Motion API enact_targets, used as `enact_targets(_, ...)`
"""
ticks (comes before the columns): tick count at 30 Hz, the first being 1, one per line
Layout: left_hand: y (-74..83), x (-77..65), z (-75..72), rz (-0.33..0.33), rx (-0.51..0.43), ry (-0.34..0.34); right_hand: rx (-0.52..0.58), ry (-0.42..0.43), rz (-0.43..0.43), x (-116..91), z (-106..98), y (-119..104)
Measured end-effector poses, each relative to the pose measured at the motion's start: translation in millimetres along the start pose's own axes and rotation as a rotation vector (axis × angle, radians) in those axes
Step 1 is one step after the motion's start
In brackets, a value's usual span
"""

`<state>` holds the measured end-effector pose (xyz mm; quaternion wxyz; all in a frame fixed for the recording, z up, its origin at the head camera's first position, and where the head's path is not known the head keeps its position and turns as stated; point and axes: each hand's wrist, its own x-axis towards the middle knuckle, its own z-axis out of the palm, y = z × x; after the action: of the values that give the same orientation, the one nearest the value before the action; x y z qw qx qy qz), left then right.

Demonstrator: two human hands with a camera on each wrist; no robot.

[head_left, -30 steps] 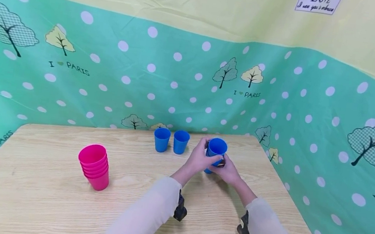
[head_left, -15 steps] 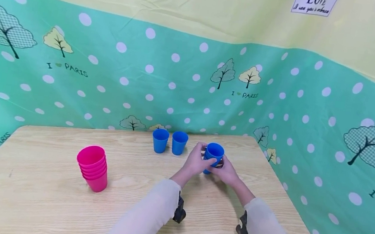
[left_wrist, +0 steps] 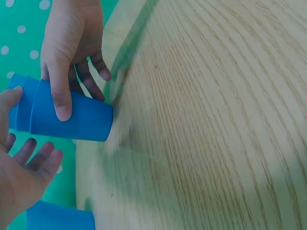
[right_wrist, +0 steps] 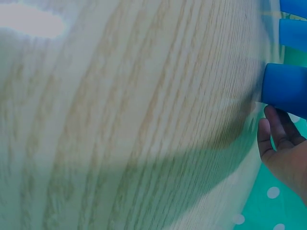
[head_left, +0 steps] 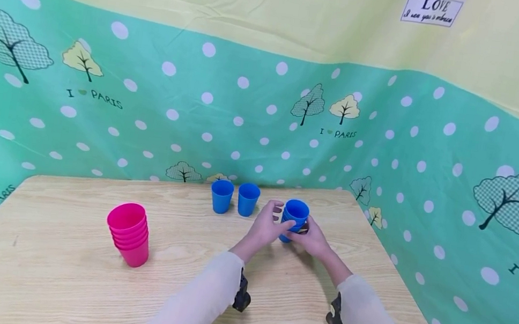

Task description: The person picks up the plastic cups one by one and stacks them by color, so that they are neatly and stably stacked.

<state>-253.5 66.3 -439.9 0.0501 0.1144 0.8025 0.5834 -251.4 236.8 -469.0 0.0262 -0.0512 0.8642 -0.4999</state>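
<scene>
A stack of nested blue cups [head_left: 296,209] stands upright towards the back right of the table; whether its base touches the wood is unclear. My right hand [head_left: 312,239] holds it low from the right, the thumb [left_wrist: 61,103] lying across the lowest cup. On the other side, my left hand [head_left: 265,226] has its fingers spread off the cups, while its thumb touches near the top of the stack. Left of the hands stand two single blue cups, one nearer [head_left: 248,200] and one farther left [head_left: 221,197].
A stack of several nested pink cups [head_left: 129,232] stands on the left part of the wooden table [head_left: 56,272]. Green dotted cloth [head_left: 198,106] hangs behind the table and along its right side.
The top blue cup has sunk lower into the stack. My left fingers have loosened from around it and shifted left; the right hand has kept its hold.
</scene>
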Motion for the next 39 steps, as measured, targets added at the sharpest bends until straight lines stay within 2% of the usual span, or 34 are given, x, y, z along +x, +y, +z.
enact_targets(7, -4.0, -3.6, -15.0, 0.009, -0.005, 0.008, -0.046, 0.006, 0.048, 0, 0, 0)
enact_targets(15, -6.5, -9.9, -40.8, 0.035, 0.033, 0.032, -0.075, 0.016, 0.085, -1, 1, -2)
enact_targets(24, -8.3, -16.8, -69.5, 0.042, 0.055, 0.081, -0.086, 0.017, 0.062, 2, -1, 1)
enact_targets(33, -20.2, -23.3, -93.2, 0.016, 0.033, 0.105, -0.076, 0.006, 0.068, 1, -3, 0)
enact_targets(39, -29.8, -24.7, -103.9, -0.027, 0.022, 0.128, -0.084, 0.003, 0.072, 1, -2, -1)
